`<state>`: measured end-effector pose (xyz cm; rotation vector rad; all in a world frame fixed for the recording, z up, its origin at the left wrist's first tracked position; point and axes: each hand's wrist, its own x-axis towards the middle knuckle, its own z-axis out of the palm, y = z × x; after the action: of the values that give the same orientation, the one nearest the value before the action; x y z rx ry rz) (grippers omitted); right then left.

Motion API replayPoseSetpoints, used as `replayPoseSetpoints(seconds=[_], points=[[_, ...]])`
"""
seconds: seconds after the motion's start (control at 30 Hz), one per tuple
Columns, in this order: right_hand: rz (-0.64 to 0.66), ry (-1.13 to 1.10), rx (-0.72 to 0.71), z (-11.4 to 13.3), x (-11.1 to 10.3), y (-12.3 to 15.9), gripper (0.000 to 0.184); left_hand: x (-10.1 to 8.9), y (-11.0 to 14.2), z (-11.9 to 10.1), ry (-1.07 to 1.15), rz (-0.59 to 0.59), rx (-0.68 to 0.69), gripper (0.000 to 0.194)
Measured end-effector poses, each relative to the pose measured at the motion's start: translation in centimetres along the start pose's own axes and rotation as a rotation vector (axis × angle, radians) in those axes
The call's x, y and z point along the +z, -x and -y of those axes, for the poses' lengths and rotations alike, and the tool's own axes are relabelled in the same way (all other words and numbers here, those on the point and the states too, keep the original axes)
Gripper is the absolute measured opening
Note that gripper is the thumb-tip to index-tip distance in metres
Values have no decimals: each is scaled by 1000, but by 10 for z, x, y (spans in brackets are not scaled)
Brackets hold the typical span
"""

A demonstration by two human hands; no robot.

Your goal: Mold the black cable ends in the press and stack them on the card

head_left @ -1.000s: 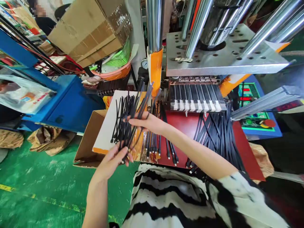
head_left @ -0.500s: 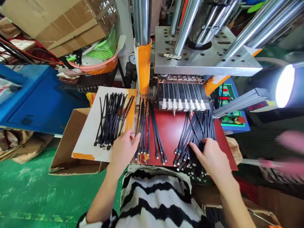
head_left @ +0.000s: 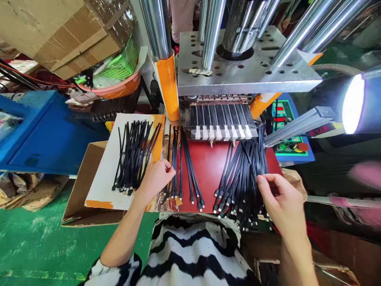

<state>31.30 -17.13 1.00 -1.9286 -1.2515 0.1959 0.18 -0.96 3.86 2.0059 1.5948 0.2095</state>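
Lower centre, left hand (head_left: 155, 175) curled; lower right, right hand (head_left: 287, 206) bent beside overlapping black flat cables (head_left: 238, 174); grips unclear. Picking calls for separating strands.

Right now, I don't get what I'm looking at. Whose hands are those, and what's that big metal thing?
There's no robot here. These are a person's bare hands, seen by a camera worn on that person's head, looking down. The big metal thing looks like a press: a thick plate with holes and shiny poles.

Below it is a red work surface. A big pile of black cables with small plugs lies on its right side. More cables lie on a white board at the left. The left hand is by a small group between them; the right hand is beside the big pile. I can't tell whether either one is pinching a cable.
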Motion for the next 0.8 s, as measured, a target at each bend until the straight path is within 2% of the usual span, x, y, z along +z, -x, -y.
replayPoseSetpoints(seconds=[0.07, 0.17, 0.27, 0.33, 0.4, 0.5, 0.57, 0.63, 0.8], points=[[-81, -24, -41, 9, -8, -1, 34, -3, 0, 1, 102, 28, 14, 11], [-110, -170, -100, 22, -14, -4, 26, -5, 0, 1, 373, 94, 24, 17], [-41, -306, -167, 37, -11, -6, 19, -3, 0, -1, 778, 151, -17, 41], [40, -336, -214, 47, -5, -6, 18, 1, 0, -3, 882, 182, -43, 52], [105, -361, -250, 56, 3, -6, 20, 7, -1, -6, 765, 146, -40, 48], [163, -396, -275, 63, 14, -3, 21, 18, -1, -11, 290, -12, -24, 24], [188, -420, -272, 64, 20, -1, 21, 23, -1, -14, 78, -64, -34, 19], [204, -437, -263, 63, 23, 2, 21, 24, -3, -16, 51, -56, -43, 18], [228, -484, -240, 64, 24, 9, 20, 15, -7, -15, 197, 20, -34, 16]])
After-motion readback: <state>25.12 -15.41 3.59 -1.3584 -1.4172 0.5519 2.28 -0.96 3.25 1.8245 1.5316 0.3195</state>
